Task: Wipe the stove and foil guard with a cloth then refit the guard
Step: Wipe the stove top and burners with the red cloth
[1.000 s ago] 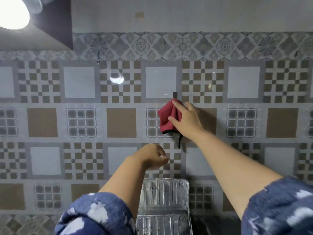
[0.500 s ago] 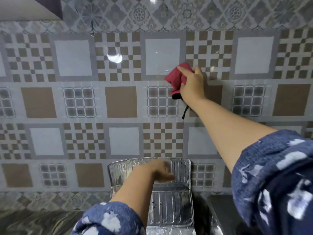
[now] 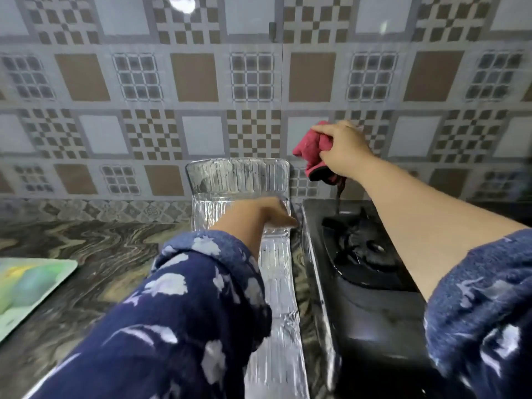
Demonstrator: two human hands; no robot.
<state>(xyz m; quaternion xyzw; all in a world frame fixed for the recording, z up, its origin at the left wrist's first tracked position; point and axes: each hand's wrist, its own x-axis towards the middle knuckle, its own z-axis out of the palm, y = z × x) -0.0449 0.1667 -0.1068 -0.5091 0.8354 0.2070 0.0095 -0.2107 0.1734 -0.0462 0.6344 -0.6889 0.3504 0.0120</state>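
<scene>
**Head view: cloth on the tiles, other hand on the foil guard**

Head view shows the right hand (image 3: pixel 344 152) with its fingers closed around a bunched red cloth (image 3: pixel 312 152), pressed against the patterned tile wall (image 3: pixel 198 79) just above the back of the black stove (image 3: pixel 362 254). A dark loop hangs from the cloth toward the burner (image 3: pixel 365 249).

The left hand (image 3: pixel 259 216), in a blue patterned sleeve (image 3: pixel 184 312), rests on the foil guard (image 3: pixel 239 177). The guard lies along the marbled counter (image 3: pixel 86 249) beside the stove's left edge, its far end bent up against the wall. Whether the left fingers grip it I cannot tell. A green board (image 3: pixel 26 286) lies at far left.
</scene>
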